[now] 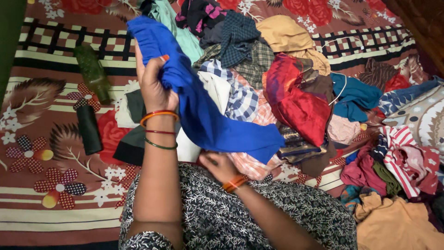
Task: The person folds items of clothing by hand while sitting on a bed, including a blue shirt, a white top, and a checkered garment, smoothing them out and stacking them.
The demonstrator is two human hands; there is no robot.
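Left hand point(155, 85) raised, fingers closed around the upper part of a blue cloth point(203, 109). The cloth hangs slantwise from that grip down toward the lap, over a heap of mixed clothes point(259, 60). Right hand point(218, 167) low, near the cloth's bottom edge, on a pale checked garment point(252, 162); cannot tell whether its fingers grip anything. Bangles on both wrists. Red satin piece point(296, 104) lies just right of the blue cloth. A green bottle point(92, 71) and a dark rolled item point(89, 129) rest on the floral bedspread point(41, 153), left.
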